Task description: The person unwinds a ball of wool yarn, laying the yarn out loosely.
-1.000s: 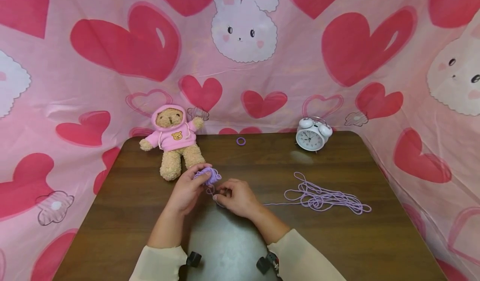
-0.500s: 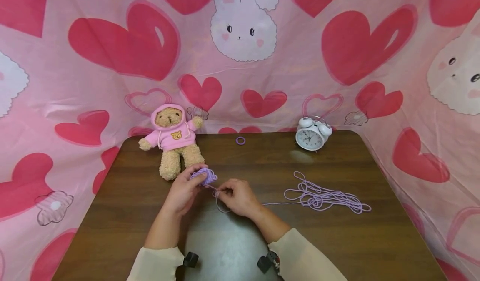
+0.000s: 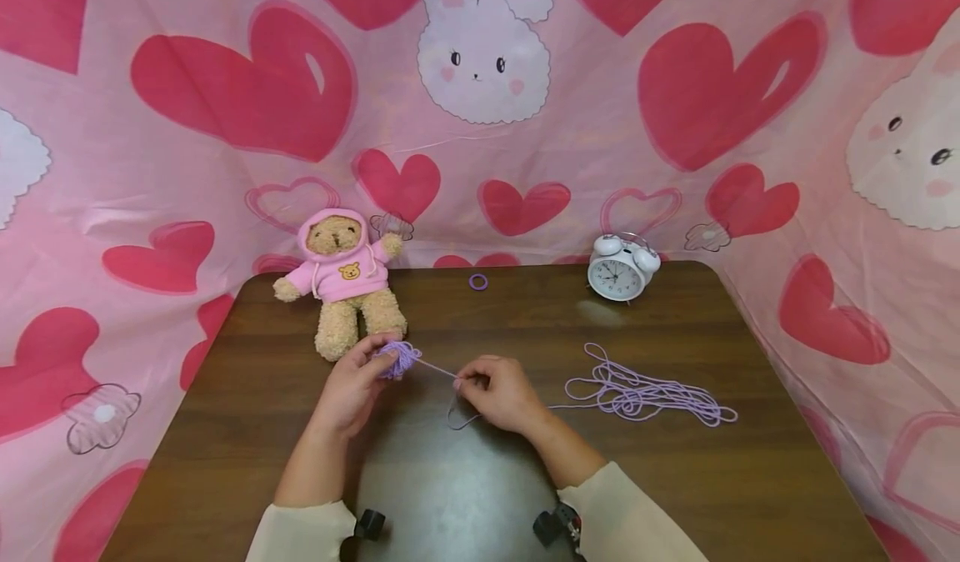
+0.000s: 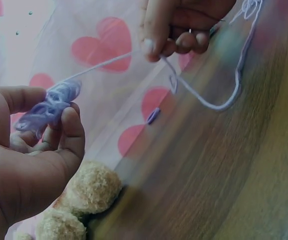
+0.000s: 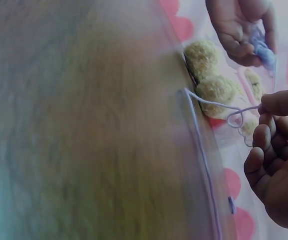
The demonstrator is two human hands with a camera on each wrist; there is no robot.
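Note:
My left hand (image 3: pixel 349 387) grips a small wound bundle of purple yarn (image 3: pixel 400 359) between thumb and fingers, in front of the teddy bear's feet. To its right, my right hand (image 3: pixel 501 393) pinches the strand between thumb and forefinger. The strand (image 4: pixel 101 65) runs taut from the bundle to those fingertips. Past the pinch a slack loop (image 5: pixel 235 118) hangs down, with a small curl in it. From there the yarn passes under the right hand to a loose tangled pile of purple yarn (image 3: pixel 648 395) on the right of the table.
A teddy bear (image 3: pixel 347 274) in a pink hoodie sits at the back left of the brown wooden table (image 3: pixel 675 495). A purple ring (image 3: pixel 477 282) lies at the back middle. The white alarm clock (image 3: pixel 621 268) stands back right. Heart-patterned pink cloth (image 3: pixel 570 120) surrounds the table.
The hands have drawn apart, the left moving left with the bundle and the right moving slightly right. The strand between them has become longer and straight. The loose pile stays put.

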